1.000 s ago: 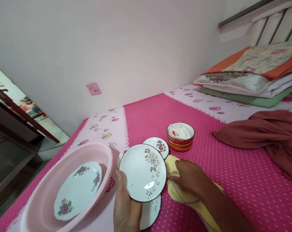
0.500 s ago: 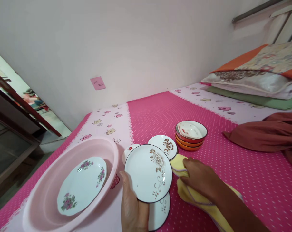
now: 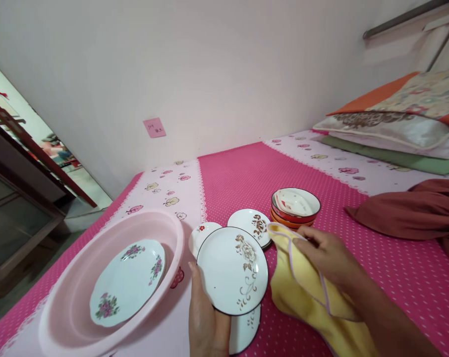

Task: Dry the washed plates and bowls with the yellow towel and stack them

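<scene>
My left hand [image 3: 206,312] holds a white plate [image 3: 224,270] with a dark rim and a brown flower pattern, thumb at its left edge and fingers hidden beneath. My right hand [image 3: 328,255] is closed on a yellow cloth [image 3: 302,292] with purple edging, which hangs down to the right of the plate. Under the held plate another patterned plate [image 3: 244,332] partly shows. Just behind lie a plate with brown flowers [image 3: 245,220], seemingly stacked on others, and a white dish with a red flower [image 3: 200,235], partly covered. A stack of bowls [image 3: 296,208] stands beyond the cloth.
On the left sits a pink basin [image 3: 178,248] with a large floral plate [image 3: 130,282] in it. Folded pillows [image 3: 403,121] and a dark red cloth [image 3: 406,208] lie at the right. The pink bedspread [image 3: 235,173] meets a white wall behind.
My right hand has lifted the yellow cloth off the bedspread, and the cloth now hangs from it near the bowls. My left hand and its plate have shifted slightly right in view.
</scene>
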A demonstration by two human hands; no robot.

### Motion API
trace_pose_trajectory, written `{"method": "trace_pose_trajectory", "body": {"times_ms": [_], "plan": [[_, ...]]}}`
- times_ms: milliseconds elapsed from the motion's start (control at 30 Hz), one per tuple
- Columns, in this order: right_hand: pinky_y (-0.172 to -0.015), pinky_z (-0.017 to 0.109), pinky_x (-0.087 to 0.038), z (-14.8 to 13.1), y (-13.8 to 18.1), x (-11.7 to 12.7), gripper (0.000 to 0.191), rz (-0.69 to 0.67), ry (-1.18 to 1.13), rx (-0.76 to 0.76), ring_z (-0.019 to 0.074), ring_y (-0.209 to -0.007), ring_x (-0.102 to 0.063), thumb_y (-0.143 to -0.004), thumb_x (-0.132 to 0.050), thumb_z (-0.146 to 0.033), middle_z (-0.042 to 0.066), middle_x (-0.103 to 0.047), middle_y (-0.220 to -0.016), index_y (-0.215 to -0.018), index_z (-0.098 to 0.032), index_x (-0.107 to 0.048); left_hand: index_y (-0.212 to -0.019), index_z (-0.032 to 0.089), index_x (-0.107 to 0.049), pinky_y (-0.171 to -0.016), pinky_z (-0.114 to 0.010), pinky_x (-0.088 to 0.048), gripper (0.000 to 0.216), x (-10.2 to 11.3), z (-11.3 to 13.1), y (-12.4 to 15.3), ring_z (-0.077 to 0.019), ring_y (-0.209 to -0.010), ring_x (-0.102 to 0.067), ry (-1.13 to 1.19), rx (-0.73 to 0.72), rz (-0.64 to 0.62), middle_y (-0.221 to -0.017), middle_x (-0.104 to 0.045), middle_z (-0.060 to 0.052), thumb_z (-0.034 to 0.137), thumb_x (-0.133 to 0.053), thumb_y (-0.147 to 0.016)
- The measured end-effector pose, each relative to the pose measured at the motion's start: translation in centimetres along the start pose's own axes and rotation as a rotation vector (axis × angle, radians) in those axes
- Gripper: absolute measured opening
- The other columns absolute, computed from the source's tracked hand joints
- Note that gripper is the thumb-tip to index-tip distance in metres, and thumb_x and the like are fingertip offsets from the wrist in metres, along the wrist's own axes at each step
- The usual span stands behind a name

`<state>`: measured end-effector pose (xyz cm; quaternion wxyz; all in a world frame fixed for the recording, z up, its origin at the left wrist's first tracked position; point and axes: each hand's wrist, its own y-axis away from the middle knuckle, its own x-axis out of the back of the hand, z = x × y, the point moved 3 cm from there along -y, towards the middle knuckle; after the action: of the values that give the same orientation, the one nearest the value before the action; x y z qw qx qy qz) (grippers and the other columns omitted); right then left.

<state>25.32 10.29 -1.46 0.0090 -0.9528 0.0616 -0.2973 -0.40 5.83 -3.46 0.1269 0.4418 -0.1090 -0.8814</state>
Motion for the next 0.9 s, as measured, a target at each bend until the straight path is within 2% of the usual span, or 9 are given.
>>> {"method": "trace_pose_trajectory", "body": {"times_ms": [100,200,333,467,533,700,767,833,900], "plan": [[-0.060,0.032,-0.048,-0.3,0.5,1.1,0.028,0.016,-0.425,-0.121,0.0230,-0.066,-0.062,-0.087,-0.056,-0.051,0.003,-0.067,-0.076,-0.092,-0.024,-0.062,-0.147,0.035,-0.061,-0.116,-0.044,-0.046,0.058,0.1,-0.2,0.0,-0.0297,-0.141,-0.055,-0.010,-0.002,0.003,-0.149,-0.062,-0.005,0.061,-0.059,-0.095],[-0.070,0.036,-0.056,-1.6,1.6,1.1,0.038,-0.006,-0.696,-0.194,0.0277,-0.079,-0.071,-0.089,-0.052,-0.051,0.008,-0.076,-0.092,-0.112,-0.022,-0.064,-0.148,0.034,-0.060,-0.116,-0.043,-0.046,0.058,-0.2,-0.5,0.2,-0.0295,-0.139,-0.058,-0.019,0.004,0.029,-0.149,-0.063,-0.006,0.058,-0.061,-0.095],[-0.069,0.037,-0.058,-4.5,3.6,-1.1,0.053,-0.149,-0.900,-0.257,0.0291,-0.079,-0.074,-0.095,-0.046,-0.058,0.012,-0.079,-0.098,-0.128,-0.021,-0.063,-0.148,0.031,-0.061,-0.117,-0.042,-0.046,0.057,-1.0,-1.4,0.6,-0.0298,-0.137,-0.059,0.000,0.038,0.016,-0.147,-0.064,-0.008,0.056,-0.061,-0.096],[-0.068,0.035,-0.057,-7.1,4.5,-2.6,0.053,-0.158,-0.992,-0.176,0.0272,-0.077,-0.074,-0.089,-0.065,-0.051,0.008,-0.079,-0.098,-0.130,-0.018,-0.064,-0.148,0.028,-0.061,-0.120,-0.043,-0.042,0.058,-2.0,-2.8,1.4,-0.0306,-0.137,-0.059,0.059,0.146,-0.077,-0.145,-0.065,-0.012,0.056,-0.062,-0.096],[-0.063,0.032,-0.056,-7.2,4.7,-2.1,0.052,-0.062,-1.003,-0.197,0.0245,-0.070,-0.072,-0.086,-0.071,-0.050,0.006,-0.079,-0.094,-0.128,-0.019,-0.067,-0.148,0.027,-0.061,-0.120,-0.044,-0.042,0.059,-2.2,-3.2,1.7,-0.0314,-0.135,-0.060,0.073,0.202,-0.074,-0.143,-0.066,-0.014,0.056,-0.062,-0.096],[-0.059,0.027,-0.053,-6.2,5.5,2.2,0.040,0.434,-0.843,-0.225,0.0211,-0.072,-0.070,-0.086,-0.071,-0.052,0.006,-0.078,-0.101,-0.112,-0.022,-0.074,-0.149,0.027,-0.060,-0.117,-0.047,-0.046,0.062,-2.1,-3.4,1.8,-0.0324,-0.132,-0.064,0.068,0.223,-0.020,-0.142,-0.068,-0.013,0.057,-0.064,-0.095],[-0.061,0.027,-0.055,-6.3,5.9,2.5,0.046,0.480,-0.812,-0.238,0.0223,-0.080,-0.071,-0.085,-0.072,-0.057,0.006,-0.077,-0.108,-0.116,-0.024,-0.072,-0.146,0.026,-0.063,-0.115,-0.046,-0.049,0.059,-2.3,-3.6,1.9,-0.0323,-0.131,-0.064,0.070,0.221,-0.040,-0.140,-0.070,-0.013,0.056,-0.064,-0.095],[-0.064,0.030,-0.058,-6.7,5.9,1.3,0.053,0.334,-0.796,-0.208,0.0250,-0.085,-0.072,-0.085,-0.071,-0.064,0.007,-0.077,-0.109,-0.120,-0.025,-0.070,-0.140,0.023,-0.068,-0.112,-0.045,-0.052,0.054,-2.4,-3.7,2.0,-0.0329,-0.130,-0.065,0.060,0.226,-0.068,-0.136,-0.073,-0.014,0.053,-0.063,-0.096],[-0.074,0.034,-0.059,-7.6,5.6,-1.0,0.048,0.020,-0.715,-0.011,0.0275,-0.095,-0.072,-0.090,-0.065,-0.063,0.008,-0.075,-0.110,-0.116,-0.023,-0.070,-0.133,0.020,-0.072,-0.107,-0.044,-0.055,0.047,-2.5,-3.8,2.2,-0.0339,-0.127,-0.067,0.022,0.219,-0.100,-0.131,-0.075,-0.014,0.050,-0.064,-0.097]]}}
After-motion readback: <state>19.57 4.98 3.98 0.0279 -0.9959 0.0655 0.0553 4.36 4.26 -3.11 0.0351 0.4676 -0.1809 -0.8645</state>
